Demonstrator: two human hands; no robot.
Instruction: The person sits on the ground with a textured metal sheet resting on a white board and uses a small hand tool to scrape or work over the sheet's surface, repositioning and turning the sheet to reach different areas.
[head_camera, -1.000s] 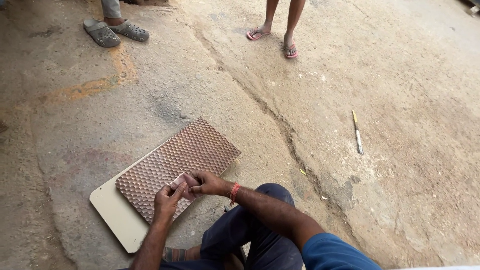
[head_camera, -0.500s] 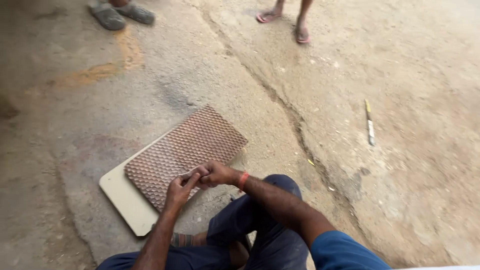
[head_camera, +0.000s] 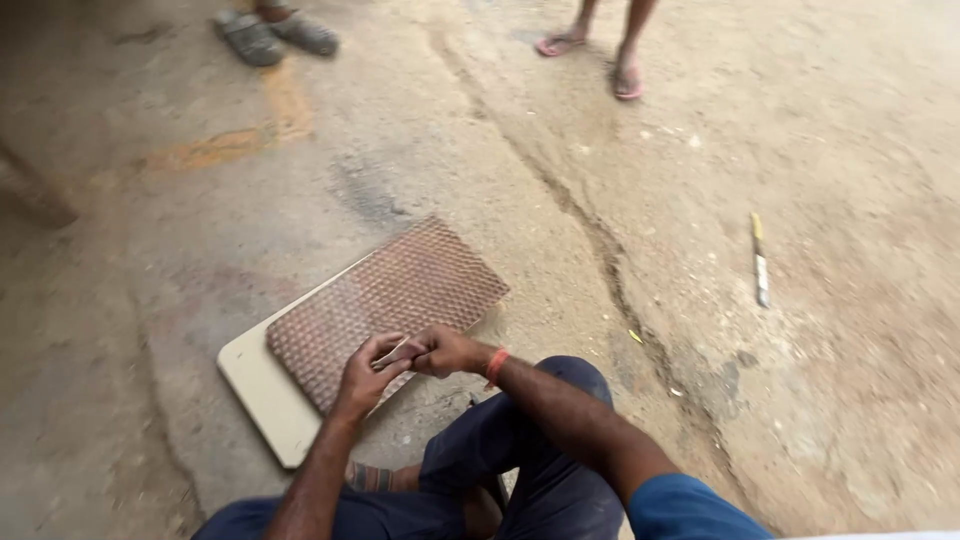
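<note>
At the near edge of the pale rectangular board (head_camera: 258, 385) that lies on the rough concrete floor (head_camera: 820, 350), the two hands meet over the brown woven mat with a dimpled pattern (head_camera: 390, 300). The left hand (head_camera: 365, 375) and the right hand (head_camera: 445, 350) are both closed in a pinch on a small thin strip (head_camera: 392, 354) at the mat's near edge; what the strip is made of is too small to tell. An orange band (head_camera: 497, 366) sits on the right wrist. To my judgement the step in hand is fine work on the mat's border, and the following move calls for a steady pull with the fingers close together.

Well apart to the right, a thin yellow-and-white stick (head_camera: 760, 260) lies on the floor beyond a long crack (head_camera: 590, 240). At the far edge stand a pair of grey sandals (head_camera: 275, 35) and two bare feet in pink flip-flops (head_camera: 590, 60) of other people. Nothing stands between the hands and the mat.
</note>
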